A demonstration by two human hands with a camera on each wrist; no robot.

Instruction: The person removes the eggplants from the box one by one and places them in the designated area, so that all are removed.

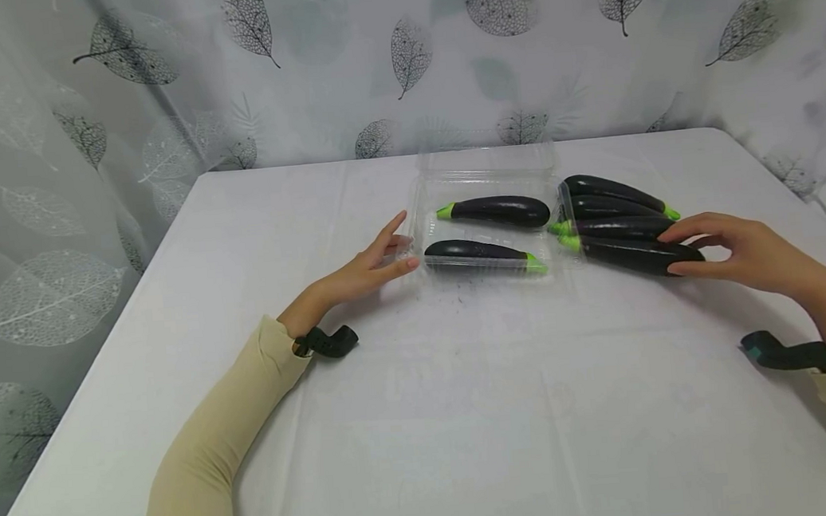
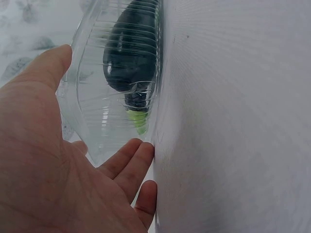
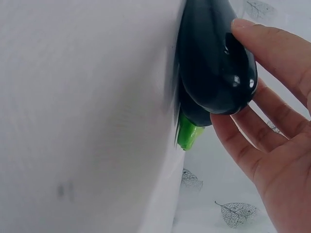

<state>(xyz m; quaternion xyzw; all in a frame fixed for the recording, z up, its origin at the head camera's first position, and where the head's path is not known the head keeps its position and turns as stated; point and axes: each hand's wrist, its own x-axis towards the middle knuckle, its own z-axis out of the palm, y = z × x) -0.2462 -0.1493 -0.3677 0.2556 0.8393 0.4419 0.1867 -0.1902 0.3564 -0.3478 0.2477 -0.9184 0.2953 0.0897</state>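
2 hands at a clear tray and a heap of aubergines on a white-covered table.

The table [image 1: 424, 417] wears a plain white cloth, faintly creased, and a pale curtain [image 1: 156, 84] printed with grey leaves hangs close behind it and along its left side. The left hand [image 1: 367, 271] lies with straight, spread fingers against the left end of the clear plastic tray [image 1: 487, 179], which holds 2 aubergines [image 1: 499, 212]. Just right of the tray lie 4 more; the right hand [image 1: 732, 252] curls thumb and fingers round the blunt end of the nearest aubergine [image 1: 625, 255], which rests on the cloth.
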